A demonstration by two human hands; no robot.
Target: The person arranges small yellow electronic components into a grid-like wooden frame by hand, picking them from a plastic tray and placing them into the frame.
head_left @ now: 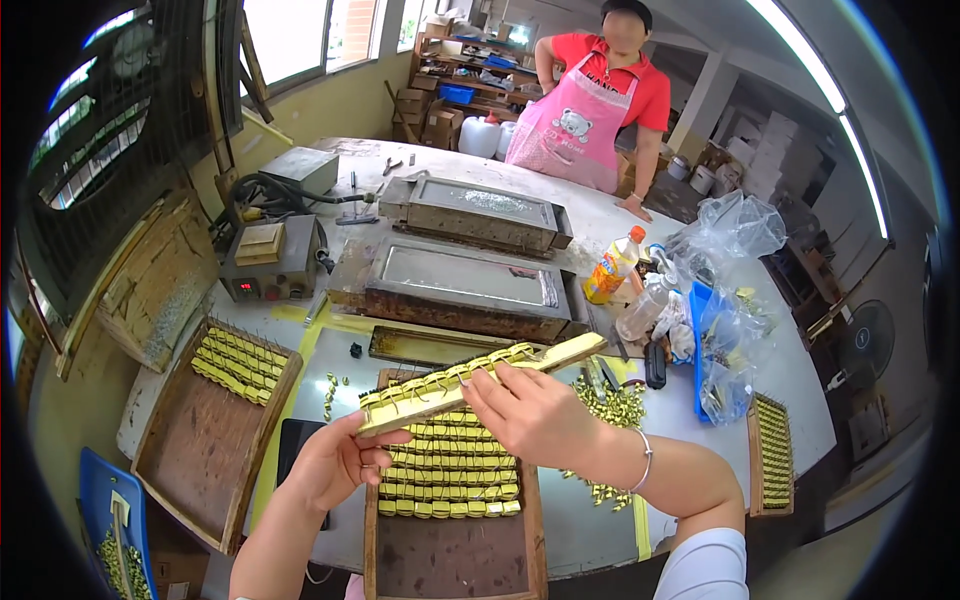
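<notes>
Below both hands, on the pale grey counter (590, 540), sits a shallow rectangular brown wooden tray (537, 545) bearing rows of yellow segments (450, 478). Above that tray is a long, narrow, pale-yellow, wood-like bar (435, 403), slanting up from the left hand (335, 465) past the right hand (535, 410). The hands are apart: the left closes around the bar's near end, thumb against it and fingers curled below; the right lays its fingers across the middle, though its thumb is hidden, so I cannot tell whether it grips or only presses. The bar looks light and stiff, best taken by its bare far end, beyond the right hand, or its plain long side. The row of yellow strap-like pieces (430, 382) along its top seems thinner and easier to dislodge, and the thin dark wires (400, 405) probably bend or snag under careless fingers
</notes>
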